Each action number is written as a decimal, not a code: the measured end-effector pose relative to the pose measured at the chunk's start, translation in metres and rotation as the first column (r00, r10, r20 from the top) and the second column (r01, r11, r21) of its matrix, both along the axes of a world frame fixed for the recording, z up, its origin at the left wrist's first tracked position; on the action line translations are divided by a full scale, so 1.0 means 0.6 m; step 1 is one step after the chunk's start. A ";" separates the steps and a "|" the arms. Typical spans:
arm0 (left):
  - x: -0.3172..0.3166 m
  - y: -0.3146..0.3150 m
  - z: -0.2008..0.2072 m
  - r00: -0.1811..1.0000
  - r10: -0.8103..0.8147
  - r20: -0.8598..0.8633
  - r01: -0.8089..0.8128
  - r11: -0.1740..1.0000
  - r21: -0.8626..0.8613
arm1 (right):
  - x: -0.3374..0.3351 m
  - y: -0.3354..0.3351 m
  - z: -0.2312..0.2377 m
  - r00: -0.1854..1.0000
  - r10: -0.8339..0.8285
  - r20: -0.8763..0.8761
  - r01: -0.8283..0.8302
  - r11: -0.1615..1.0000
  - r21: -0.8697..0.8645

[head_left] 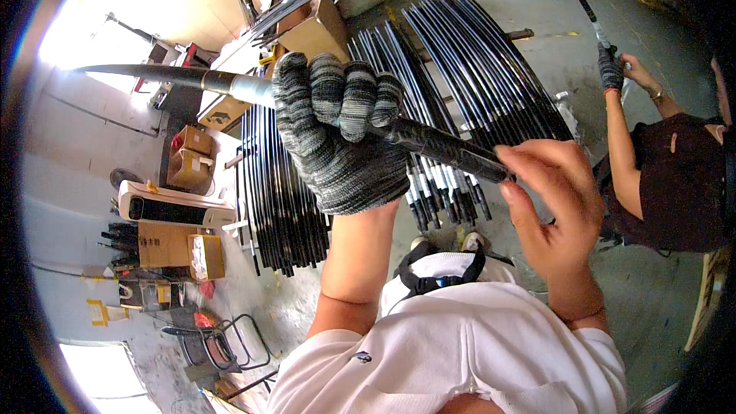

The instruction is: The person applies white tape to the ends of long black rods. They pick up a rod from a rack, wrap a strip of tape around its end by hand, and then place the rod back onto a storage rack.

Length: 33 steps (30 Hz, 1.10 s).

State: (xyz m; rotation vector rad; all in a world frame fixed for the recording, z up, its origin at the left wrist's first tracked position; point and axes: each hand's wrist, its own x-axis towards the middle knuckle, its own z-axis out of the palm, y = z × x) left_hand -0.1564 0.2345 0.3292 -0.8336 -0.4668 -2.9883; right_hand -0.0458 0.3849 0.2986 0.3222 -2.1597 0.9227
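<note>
My left hand (341, 142), in a grey and black striped knit glove, is closed round a long black rod (437, 144). The rod slants across in front of me. Its far part reaches out to the upper left, past a pale band beside the glove, and its thick dark end points to the right. At that end is my bare right hand (563, 203), thumb and forefinger pinched about the tip. Whether a small part sits between those fingers is hidden. Below the rod, several similar black rods (284, 192) lie side by side in rows.
More rods (487, 69) lie on low supports ahead. At right a co-worker's gloved hand (610, 69) grips another rod. Cardboard boxes (190, 157), a white heater-like appliance (172, 205) and a folding chair (222, 345) stand at left. A carton (314, 27) stands beyond my left hand.
</note>
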 end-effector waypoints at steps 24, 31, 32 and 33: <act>0.001 -0.032 0.011 0.992 0.067 -0.104 -0.066 0.998 0.008 | -0.004 -0.058 -0.084 0.966 -0.005 -0.260 0.094 0.938 0.332; 0.024 -0.045 0.013 0.979 0.172 0.109 -0.173 0.985 -0.001 | -0.023 -0.008 -0.062 0.855 0.488 0.175 -0.154 0.562 -0.813; 0.018 -0.055 0.003 0.991 -0.124 0.040 0.115 0.977 0.177 | -0.015 -0.006 -0.047 0.798 0.574 0.184 -0.253 0.596 -0.762; 0.027 -0.052 -0.002 0.983 -0.182 0.028 0.172 0.962 0.213 | -0.005 -0.006 -0.037 0.732 0.651 0.200 -0.353 0.614 -0.706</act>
